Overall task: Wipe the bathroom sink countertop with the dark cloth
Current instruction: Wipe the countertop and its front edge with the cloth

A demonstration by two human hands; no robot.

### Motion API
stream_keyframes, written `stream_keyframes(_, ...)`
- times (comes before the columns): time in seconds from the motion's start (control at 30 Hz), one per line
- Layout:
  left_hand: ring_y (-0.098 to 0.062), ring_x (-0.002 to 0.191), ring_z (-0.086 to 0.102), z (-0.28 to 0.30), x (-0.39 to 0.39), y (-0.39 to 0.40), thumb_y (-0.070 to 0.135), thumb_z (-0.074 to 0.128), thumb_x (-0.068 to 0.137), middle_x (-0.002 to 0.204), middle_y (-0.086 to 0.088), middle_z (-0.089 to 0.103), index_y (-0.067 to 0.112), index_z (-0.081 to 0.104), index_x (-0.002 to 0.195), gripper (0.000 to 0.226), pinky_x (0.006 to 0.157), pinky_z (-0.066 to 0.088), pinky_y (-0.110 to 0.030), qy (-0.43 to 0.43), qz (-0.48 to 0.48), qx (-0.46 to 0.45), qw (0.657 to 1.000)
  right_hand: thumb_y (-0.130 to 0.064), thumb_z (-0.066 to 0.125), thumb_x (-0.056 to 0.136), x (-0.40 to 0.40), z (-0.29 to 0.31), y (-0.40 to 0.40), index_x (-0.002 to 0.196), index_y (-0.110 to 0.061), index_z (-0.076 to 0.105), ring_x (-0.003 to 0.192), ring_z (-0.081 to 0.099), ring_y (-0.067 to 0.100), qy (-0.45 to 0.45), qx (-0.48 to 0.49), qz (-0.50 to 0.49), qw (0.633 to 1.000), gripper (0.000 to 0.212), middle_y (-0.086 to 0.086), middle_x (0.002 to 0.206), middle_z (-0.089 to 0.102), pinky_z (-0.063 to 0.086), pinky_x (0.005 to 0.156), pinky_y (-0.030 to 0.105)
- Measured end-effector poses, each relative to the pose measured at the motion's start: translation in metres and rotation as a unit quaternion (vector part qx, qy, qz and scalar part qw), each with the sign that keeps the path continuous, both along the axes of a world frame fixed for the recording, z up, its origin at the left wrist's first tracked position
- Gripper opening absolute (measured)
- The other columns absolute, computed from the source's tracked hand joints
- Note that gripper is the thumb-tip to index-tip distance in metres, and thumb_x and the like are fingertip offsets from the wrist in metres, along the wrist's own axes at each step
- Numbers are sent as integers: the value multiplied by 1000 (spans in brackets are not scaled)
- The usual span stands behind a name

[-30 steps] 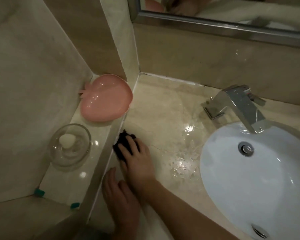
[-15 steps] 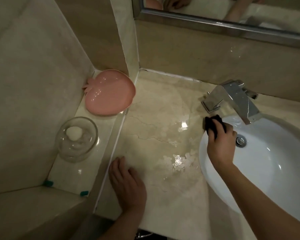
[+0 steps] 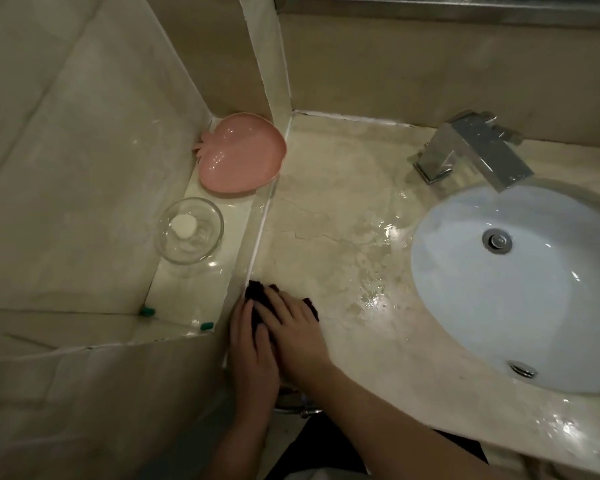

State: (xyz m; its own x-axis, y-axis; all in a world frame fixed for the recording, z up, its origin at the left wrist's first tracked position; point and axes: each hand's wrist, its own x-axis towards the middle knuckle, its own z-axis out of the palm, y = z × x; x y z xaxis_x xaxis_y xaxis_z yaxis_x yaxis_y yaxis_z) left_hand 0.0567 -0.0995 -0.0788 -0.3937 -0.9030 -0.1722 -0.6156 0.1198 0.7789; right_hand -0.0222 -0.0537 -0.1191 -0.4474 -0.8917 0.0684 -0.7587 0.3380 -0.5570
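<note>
Beige stone tile walls close in the far left; below them runs a narrow raised ledge, glossy and spotted with reflections. On it stand a clear glass bowl with a small white lump inside and, further back in the corner, a pink fruit-shaped dish; 2 small green tabs sit at the ledge's near edge. Right of the ledge lies the lower marble countertop, veined and cracked, with a wet sheen and beaded water toward the basin. At its near left corner, against the step, lies the dark cloth; the left hand lies flat beside it, fingers straight, fingertips touching the cloth; the right hand presses down on top of it, fingers spread and extended. Further right stands a chrome faucet over the white oval sink, with its drain plug and overflow visible; a mirror frame edges the top.
</note>
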Motion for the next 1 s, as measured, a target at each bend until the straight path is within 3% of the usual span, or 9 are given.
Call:
stream_keyframes(0.1, -8, 139, 36, -6, 10, 13, 28, 38, 98, 155, 0, 40, 16, 45, 146, 50, 110, 26, -21, -19, 15, -18, 1000, -36, 49, 88, -54, 2, 32, 144, -23, 51, 138, 39, 29, 30, 43, -81, 995, 58, 6, 156, 42, 37, 111, 45)
stream_keyframes(0.27, -10, 139, 37, -1, 12, 33, 12, 46, 103, 152, 2, 42, 19, 45, 147, 44, 112, 28, -25, -4, -28, 33, 999, -33, 44, 92, -164, 16, 111, 141, -17, 52, 117, 48, 38, 51, 104, -233, 966, 52, 11, 148, 48, 43, 94, 46)
stream_keyframes(0.33, -10, 139, 37, 1, 13, 36, 11, 46, 103, 152, 0, 42, 18, 46, 146, 44, 111, 26, -19, -16, -40, 38, 998, -36, 36, 94, -185, 26, 130, 135, -10, 57, 102, 51, 44, 33, 119, -296, 947, 52, 19, 133, 57, 45, 83, 46)
stream_keyframes(0.4, -8, 137, 38, 4, 14, 37, 9, 45, 103, 151, 1, 42, 19, 46, 145, 43, 108, 23, -10, -15, -39, 50, 998, -28, 48, 95, -175, 35, 134, 135, -10, 57, 101, 50, 46, 21, 104, -329, 938, 45, 22, 130, 55, 47, 81, 48)
stream_keyframes(0.5, -5, 135, 37, 10, 20, 36, 12, 42, 104, 150, 5, 41, 22, 44, 146, 43, 107, 26, -14, -10, -34, 71, 997, -14, 70, 88, -105, 49, 108, 140, -21, 56, 113, 48, 36, 5, 6, -260, 966, 55, 12, 141, 48, 47, 92, 41)
stream_keyframes(0.57, -6, 135, 39, 11, 25, 34, 16, 39, 106, 150, 7, 42, 22, 44, 146, 41, 109, 29, -21, -10, -29, 87, 996, -12, 77, 80, -45, 48, 80, 137, -25, 59, 109, 51, 28, -24, -42, -178, 983, 61, 4, 138, 50, 46, 88, 32)
stream_keyframes(0.73, -4, 129, 46, 14, 31, 24, 18, 38, 107, 141, 14, 50, 26, 46, 145, 40, 108, 36, -26, -6, -36, 112, 993, -35, 88, 62, 42, 7, 59, 136, -27, 56, 119, 48, 28, 31, 48, 3, 998, 81, 6, 145, 48, 55, 93, 42)
stream_keyframes(0.83, -3, 134, 35, 8, 36, 22, 18, 39, 107, 148, 10, 41, 21, 41, 148, 42, 110, 27, -22, -44, -87, 84, 992, -38, 88, 61, 16, 2, 86, 137, -29, 55, 119, 46, 28, 65, 53, -19, 996, 84, 6, 143, 52, 52, 93, 40)
stream_keyframes(1.0, -12, 142, 30, -2, 37, 34, 16, 43, 104, 158, 0, 29, 14, 44, 147, 43, 112, 22, -23, -92, -127, 15, 987, -27, 65, 83, -68, 2, 155, 137, -28, 57, 115, 45, 34, 68, 58, -149, 985, 55, 11, 143, 51, 41, 97, 45)
